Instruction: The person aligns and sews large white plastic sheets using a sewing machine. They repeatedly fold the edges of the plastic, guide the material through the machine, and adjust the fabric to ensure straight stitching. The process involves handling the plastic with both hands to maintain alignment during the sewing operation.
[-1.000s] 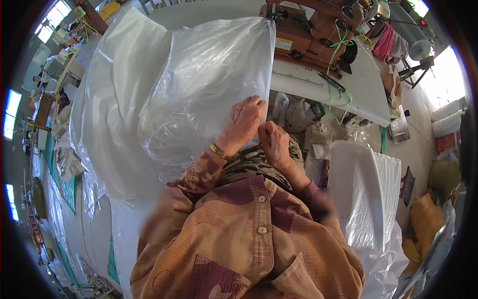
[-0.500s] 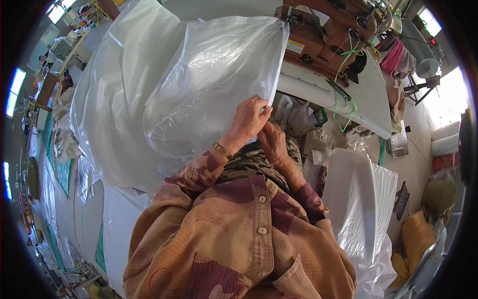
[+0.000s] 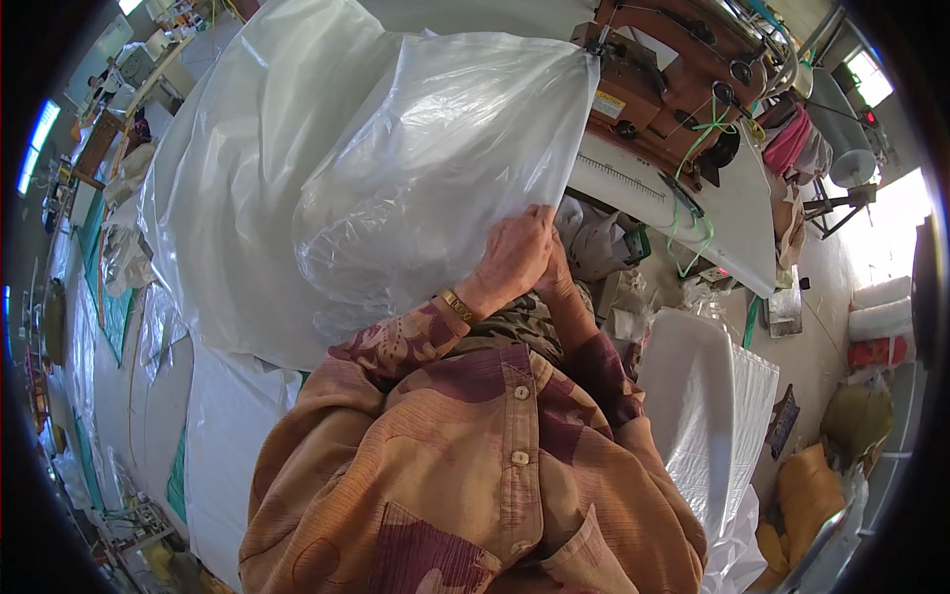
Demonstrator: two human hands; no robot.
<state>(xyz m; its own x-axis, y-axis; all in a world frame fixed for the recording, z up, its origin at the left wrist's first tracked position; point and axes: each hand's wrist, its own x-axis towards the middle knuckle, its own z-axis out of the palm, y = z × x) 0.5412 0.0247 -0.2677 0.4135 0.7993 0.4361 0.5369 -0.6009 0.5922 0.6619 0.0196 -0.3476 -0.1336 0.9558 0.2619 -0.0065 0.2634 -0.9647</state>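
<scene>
A large sheet of white, shiny plastic spreads over the table to the left and ahead of me. Its right edge runs from the brown sewing machine down to my hands. My left hand is closed on that edge near its lower end, fingers pinched together. Close against it, mostly behind it, my right hand also grips the sheet's edge, with its fingertips partly hidden. The sheet's far corner lies at the machine's needle end.
A white machine table with a printed ruler scale extends right, with green string hanging over it. Folded white sheeting lies by my right side. White rolls and an orange bundle stand farther right.
My two hands have drawn together on the sheet's edge, the left now covering more of the right. The whole view has shifted slightly, and the sheet still reaches the machine.
</scene>
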